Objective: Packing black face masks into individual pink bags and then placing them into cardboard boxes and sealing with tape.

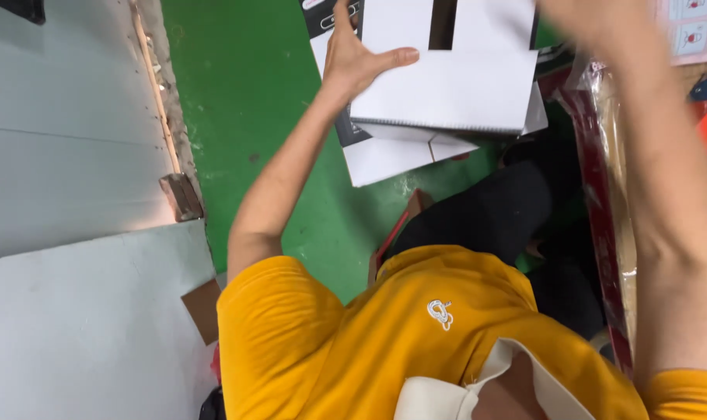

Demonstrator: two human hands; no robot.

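A flat white cardboard box blank (446, 93) with a slot cut in its top edge is held up over my lap. My left hand (357, 54) grips its left edge, thumb lying across the white face and fingers behind. At the top right, my right hand (594, 19) is blurred and partly cut off by the frame, beside the blank's upper right corner; its grip is not visible. Under the blank lie more white folded blanks (392, 155), stacked on the floor.
A green floor (244, 101) runs beneath the stack. Grey panels (66, 155) cover the left side, with a brown cardboard scrap (202, 311) at their edge. A plastic-wrapped bundle (610, 155) stands along the right. My yellow shirt and black trousers (485, 210) fill the foreground.
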